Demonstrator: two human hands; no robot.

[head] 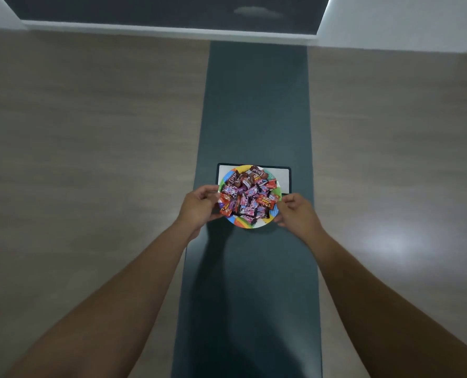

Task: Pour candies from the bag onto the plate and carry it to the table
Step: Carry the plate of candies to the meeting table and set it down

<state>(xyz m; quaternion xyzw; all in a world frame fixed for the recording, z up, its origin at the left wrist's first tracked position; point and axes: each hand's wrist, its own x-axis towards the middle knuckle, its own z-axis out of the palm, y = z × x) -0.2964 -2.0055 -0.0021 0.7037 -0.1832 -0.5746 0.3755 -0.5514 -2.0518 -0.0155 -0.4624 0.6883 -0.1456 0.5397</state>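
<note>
1. Candies [247,195] are heaped on the colourful plate [271,214], which sits on the dark middle strip of the bench [254,105] and partly over a white rectangular panel [282,175].
2. The plate looks thin and light, probably of paper, so it is judged to bend easily under the load; the wrapped candies are loose and could slide off if it is tilted.
3. The left hand [199,204] is closed on the left rim and the right hand [295,211] on the right rim, so support at two opposite sides is given.
4. No bag is seen. Nothing else stands nearby; the wood-toned surfaces on both sides are bare.
</note>
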